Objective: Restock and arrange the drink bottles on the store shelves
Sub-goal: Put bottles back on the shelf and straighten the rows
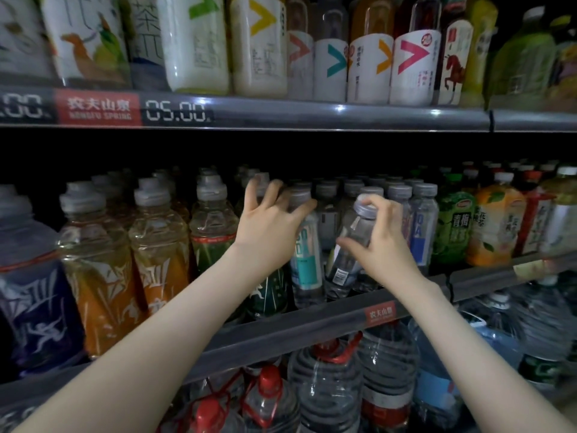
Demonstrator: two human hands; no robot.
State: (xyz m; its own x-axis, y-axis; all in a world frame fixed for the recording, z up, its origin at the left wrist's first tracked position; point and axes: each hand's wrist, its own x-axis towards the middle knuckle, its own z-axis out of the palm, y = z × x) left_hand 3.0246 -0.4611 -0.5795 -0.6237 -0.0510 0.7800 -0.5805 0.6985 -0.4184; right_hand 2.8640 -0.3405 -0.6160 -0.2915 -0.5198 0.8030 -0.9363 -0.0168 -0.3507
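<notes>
My right hand point(379, 237) grips a clear soda-water bottle point(352, 242) with a grey cap, tilted to the left at the front of the middle shelf point(281, 331). Beside it stands an upright soda-water bottle with a teal label point(307, 264). My left hand point(270, 225) reaches over that bottle's top, fingers spread and curved around the grey caps there; whether it holds one I cannot tell. Behind them stand several more grey-capped soda-water bottles point(421, 220).
Orange, purple and green sports drinks point(93, 260) fill the middle shelf's left. Green and orange tea bottles point(487, 226) stand at its right. Tea and vitamin drinks point(256, 48) line the upper shelf. Large water jugs point(387, 370) sit on the shelf below.
</notes>
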